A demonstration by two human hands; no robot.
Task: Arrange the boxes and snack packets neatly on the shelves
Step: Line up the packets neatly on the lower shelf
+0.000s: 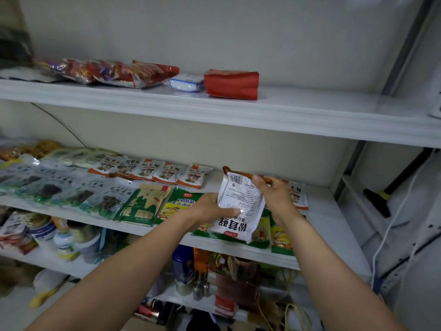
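A white snack packet with an orange top edge and a barcode is held upright over the middle shelf, back side facing me. My left hand grips its lower left edge. My right hand pinches its upper right corner. Beneath it lie another white packet with large black characters and yellow-green packets. A row of white-and-orange packets lines the back of this shelf. One more such packet lies behind my right hand.
The top shelf carries red snack bags, a small white-blue pack and a red box. Green seaweed-type packets fill the middle shelf's left. Lower shelves hold jars and tins. A white cable hangs at right.
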